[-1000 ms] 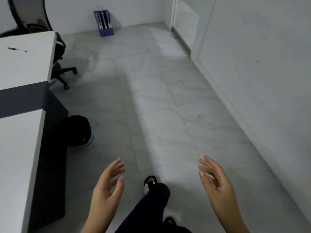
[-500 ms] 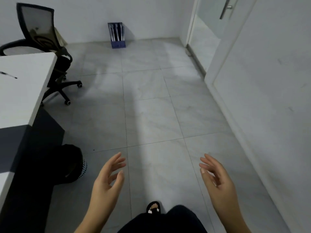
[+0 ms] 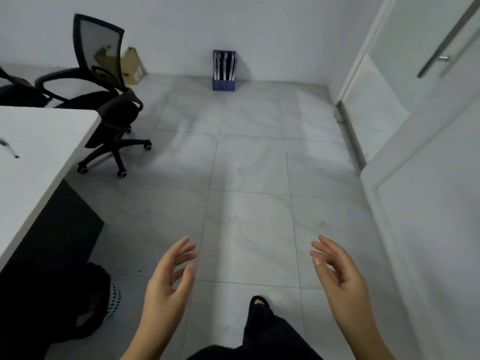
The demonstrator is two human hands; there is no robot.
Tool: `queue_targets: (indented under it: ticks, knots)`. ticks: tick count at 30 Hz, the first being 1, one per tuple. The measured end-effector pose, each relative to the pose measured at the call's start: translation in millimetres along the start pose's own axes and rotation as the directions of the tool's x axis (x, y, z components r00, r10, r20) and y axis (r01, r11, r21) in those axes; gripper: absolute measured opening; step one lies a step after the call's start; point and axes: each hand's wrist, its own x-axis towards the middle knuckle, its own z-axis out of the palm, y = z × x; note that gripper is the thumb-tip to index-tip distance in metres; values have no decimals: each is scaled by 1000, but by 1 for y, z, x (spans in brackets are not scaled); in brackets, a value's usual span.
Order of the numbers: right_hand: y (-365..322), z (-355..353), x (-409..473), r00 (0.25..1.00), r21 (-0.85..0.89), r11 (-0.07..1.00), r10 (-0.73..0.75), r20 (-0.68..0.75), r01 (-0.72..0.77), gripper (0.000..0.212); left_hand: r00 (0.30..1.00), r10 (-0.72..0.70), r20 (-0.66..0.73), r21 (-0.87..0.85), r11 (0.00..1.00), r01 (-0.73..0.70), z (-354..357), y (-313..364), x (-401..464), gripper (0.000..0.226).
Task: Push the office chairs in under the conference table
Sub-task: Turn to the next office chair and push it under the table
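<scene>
A black mesh-back office chair (image 3: 104, 100) stands at the far end of the white conference table (image 3: 39, 157), its seat partly under the table corner and its wheeled base out on the floor. Part of a second black chair (image 3: 15, 89) shows at the far left edge. My left hand (image 3: 168, 281) and my right hand (image 3: 337, 276) hover open over the tiled floor, palms facing each other, holding nothing, well short of the chair.
A black waste bin (image 3: 104, 294) sits by the table's dark side panel at lower left. A blue file holder (image 3: 224, 70) and a cardboard box (image 3: 132, 64) stand against the far wall. A glass door (image 3: 415, 61) and white wall close the right side.
The view has moved forward and tilted up: the chair, far wall and door now show more fully and nearer. Both hands stay open in the same pose.
</scene>
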Motion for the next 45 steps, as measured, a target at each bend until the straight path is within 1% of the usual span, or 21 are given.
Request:
queue_targets:
  ticks: [2, 4, 7, 10, 15, 18, 21, 23, 27, 32, 36, 39, 45]
  knots:
    - [-7, 7, 54, 998, -3, 1000, -8, 64, 8, 34, 999, -11, -30, -4, 1000, 11, 16, 8, 34, 57]
    - [-10, 21, 98, 989, -6, 1000, 8, 149, -7, 34, 996, -51, -71, 0, 999, 51, 24, 10, 62, 65]
    - [-11, 48, 159, 971, -20, 999, 31, 236, -27, 33, 980, -115, -165, -22, 993, 113, 28, 9, 104, 61]
    - [-13, 80, 227, 956, -35, 999, 29, 293, -20, 32, 961, -151, -232, -18, 988, 151, 29, 1, 159, 68]
    - [-30, 152, 347, 950, -41, 999, -11, 311, 25, 32, 946, -132, -297, 19, 989, 144, 13, -7, 285, 61]
    - [-53, 200, 414, 946, -4, 999, -41, 323, 45, 32, 939, -91, -333, 22, 994, 104, -8, 3, 368, 56]
    - [-75, 244, 473, 936, 16, 998, -67, 345, 65, 32, 941, -84, -328, 27, 995, 98, -23, 12, 442, 66]
    - [-83, 266, 507, 927, 19, 998, -61, 370, 58, 33, 946, -104, -309, 26, 993, 117, -27, 12, 482, 69]
    - [-90, 301, 583, 934, 8, 999, -44, 355, 44, 33, 940, -139, -311, 14, 988, 151, -31, 9, 563, 72]
    - [-95, 349, 703, 918, -5, 998, -51, 394, 57, 33, 924, -148, -353, 0, 987, 159, -19, 6, 688, 71]
    - [-115, 381, 818, 899, -17, 997, -60, 433, 75, 31, 902, -156, -402, -31, 987, 157, 2, 12, 790, 57]
    - [-137, 406, 898, 883, -19, 994, -83, 462, 103, 30, 893, -158, -421, -30, 987, 160, 13, 23, 860, 54]
    - [-155, 468, 1010, 836, -37, 996, -48, 547, 82, 31, 840, -232, -490, -85, 972, 219, 9, 26, 973, 53]
